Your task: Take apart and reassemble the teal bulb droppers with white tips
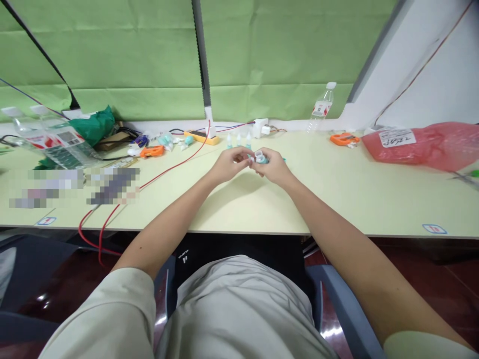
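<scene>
My right hand (pixel 276 167) is closed round a small bottle (pixel 261 157) with a teal body and a white round mouth that faces up toward me. Just left of it, my left hand (pixel 229 165) has thumb and fingers pinched together close to the bottle. Whatever sits between those fingertips is too small and covered to name. Both hands are above the table, almost touching. Right behind them stand three small dropper bottles (pixel 238 140) with white pointed tips and teal lower parts, partly hidden by my fingers.
A pale yellow table (pixel 239 212) spans the view. At left are large plastic bottles (pixel 56 142), a green bag (pixel 93 122), an orange tool (pixel 152 151) and a red cable (pixel 168 172). At right are a water bottle (pixel 322 108), another orange tool (pixel 342 139) and a red bag (pixel 426 147).
</scene>
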Demonstrator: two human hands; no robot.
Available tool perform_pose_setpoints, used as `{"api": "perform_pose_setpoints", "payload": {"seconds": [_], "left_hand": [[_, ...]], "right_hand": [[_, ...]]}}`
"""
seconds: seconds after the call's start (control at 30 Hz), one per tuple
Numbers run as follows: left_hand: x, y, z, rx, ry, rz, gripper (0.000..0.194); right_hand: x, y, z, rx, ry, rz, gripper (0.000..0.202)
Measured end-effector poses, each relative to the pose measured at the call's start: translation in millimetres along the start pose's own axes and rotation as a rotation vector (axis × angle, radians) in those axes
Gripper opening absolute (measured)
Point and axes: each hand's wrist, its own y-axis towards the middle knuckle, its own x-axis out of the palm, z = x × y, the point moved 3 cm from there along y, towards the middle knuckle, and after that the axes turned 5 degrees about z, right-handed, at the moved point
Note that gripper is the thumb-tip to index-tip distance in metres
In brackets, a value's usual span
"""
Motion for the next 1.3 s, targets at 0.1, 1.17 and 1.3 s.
{"api": "perform_pose_setpoints", "payload": {"seconds": [0.1,1.17,1.3], "left_hand": [[-3.5,1.9,-7.9,-0.042,-0.085,0.008,0.026],[-65.2,-11.5,-84.1,-0.313,0.507,-0.033,0.019],[-63.8,-11.2,-87.2,-0.289,0.485,0.005,0.015]], "right_hand": [[0.3,0.7,-3.9,0.035,0.103,0.007,0.029],[-2.0,3.3,3.5,0.194,0.123,0.157,0.007],[-1.8,2.5,2.9,0.197,0.109,0.143,0.006]]}}
